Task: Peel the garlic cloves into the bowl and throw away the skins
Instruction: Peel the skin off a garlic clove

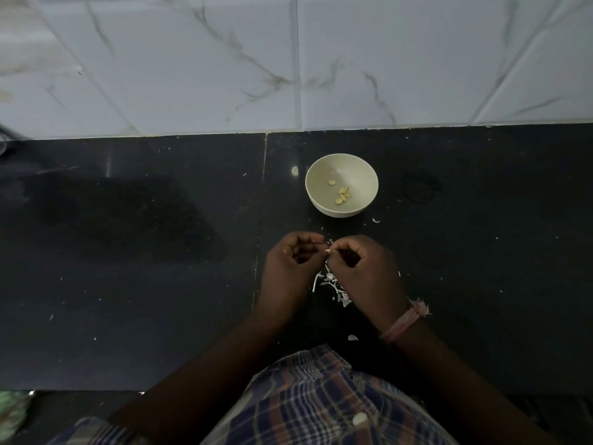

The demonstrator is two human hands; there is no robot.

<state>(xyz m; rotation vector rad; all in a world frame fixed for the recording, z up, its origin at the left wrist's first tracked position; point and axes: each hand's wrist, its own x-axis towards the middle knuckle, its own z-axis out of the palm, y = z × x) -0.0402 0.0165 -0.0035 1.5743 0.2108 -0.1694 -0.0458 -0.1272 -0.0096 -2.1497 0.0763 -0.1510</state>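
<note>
Head view showed the garlic clove (327,251) pinched between the fingertips of both hands, held above the dark counter (128,252) just in front of the bowl (321,205). My left hand (290,263) gripped it from one side, fingers curled in; my right hand (361,268) pinched the other side, a wisp of skin lifting at the top. Whether this clove was fully bare I could not tell. Peeled cloves (341,194) lay in the bowl, five or so, small and yellow. Loose skins (332,284) sat in a pile on the counter beneath my hands, with stray flakes scattered near the bowl and by my shirt (321,396). Judgement: peeling well under way; this clove not yet dropped in; skins not yet thrown away. No unpeeled stock visible.
</note>
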